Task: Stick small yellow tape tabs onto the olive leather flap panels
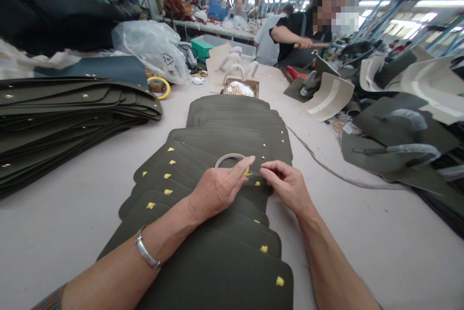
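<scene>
Left hand: fingers extended; grip unclear.
Tape roll: right at left hand.
Right hand: fingertips pinched, contents unclear.
Dark panels: fanned beneath left hand.
Risk: dislodging yellow tabs, perhaps by careless brushing.

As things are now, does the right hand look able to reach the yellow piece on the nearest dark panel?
Probably yes: nothing covers the yellow piece, and the right hand would seemingly only need to draw back toward the body.
</scene>
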`<act>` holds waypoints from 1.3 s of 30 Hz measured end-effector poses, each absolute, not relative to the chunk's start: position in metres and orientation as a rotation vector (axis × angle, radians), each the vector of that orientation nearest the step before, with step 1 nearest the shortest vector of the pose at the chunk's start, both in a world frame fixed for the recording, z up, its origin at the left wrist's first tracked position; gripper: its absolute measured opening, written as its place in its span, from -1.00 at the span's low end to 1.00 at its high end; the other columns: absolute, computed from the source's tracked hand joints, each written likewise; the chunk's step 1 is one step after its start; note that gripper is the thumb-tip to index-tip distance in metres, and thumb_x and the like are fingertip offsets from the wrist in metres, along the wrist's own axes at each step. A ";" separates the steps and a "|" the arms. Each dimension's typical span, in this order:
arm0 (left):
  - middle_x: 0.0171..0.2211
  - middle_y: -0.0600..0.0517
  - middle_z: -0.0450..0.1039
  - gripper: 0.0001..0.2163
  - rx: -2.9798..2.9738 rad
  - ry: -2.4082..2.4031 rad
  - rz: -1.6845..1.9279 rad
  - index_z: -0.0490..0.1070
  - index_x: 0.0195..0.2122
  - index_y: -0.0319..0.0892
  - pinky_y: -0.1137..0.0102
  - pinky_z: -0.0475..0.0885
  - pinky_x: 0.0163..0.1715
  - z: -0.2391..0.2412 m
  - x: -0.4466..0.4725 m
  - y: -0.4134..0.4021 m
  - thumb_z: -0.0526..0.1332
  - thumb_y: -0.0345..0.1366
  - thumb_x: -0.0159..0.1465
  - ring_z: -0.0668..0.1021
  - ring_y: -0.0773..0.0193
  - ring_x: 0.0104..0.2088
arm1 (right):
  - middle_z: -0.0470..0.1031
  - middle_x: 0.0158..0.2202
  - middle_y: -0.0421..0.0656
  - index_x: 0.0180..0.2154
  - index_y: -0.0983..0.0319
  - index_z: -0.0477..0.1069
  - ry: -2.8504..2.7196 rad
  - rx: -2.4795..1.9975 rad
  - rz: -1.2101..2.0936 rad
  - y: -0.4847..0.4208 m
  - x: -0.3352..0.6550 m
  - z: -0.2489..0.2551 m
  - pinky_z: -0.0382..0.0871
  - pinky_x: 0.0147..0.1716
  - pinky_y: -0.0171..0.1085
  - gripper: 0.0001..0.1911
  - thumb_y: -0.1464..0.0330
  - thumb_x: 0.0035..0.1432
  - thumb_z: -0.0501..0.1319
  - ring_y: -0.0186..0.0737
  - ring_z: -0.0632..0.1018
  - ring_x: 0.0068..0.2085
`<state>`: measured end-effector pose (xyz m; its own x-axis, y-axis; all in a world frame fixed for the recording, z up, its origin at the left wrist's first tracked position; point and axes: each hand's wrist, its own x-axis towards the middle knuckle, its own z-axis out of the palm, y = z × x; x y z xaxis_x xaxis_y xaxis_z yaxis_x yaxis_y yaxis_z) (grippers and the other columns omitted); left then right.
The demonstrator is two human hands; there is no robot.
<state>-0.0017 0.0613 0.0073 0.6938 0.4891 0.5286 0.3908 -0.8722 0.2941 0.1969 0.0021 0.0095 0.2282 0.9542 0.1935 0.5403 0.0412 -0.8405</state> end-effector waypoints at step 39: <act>-0.32 -0.03 0.42 -0.88 2.987 0.927 0.595 0.35 -0.24 -0.19 0.25 0.33 -0.19 0.004 0.015 0.075 0.03 -0.38 0.34 0.42 0.14 -0.24 | 0.50 -0.57 -0.19 -0.39 0.31 0.52 -1.022 -1.676 0.905 0.011 0.213 -0.004 0.45 -0.52 -0.37 -0.64 0.12 -0.06 0.33 -0.36 0.50 -0.55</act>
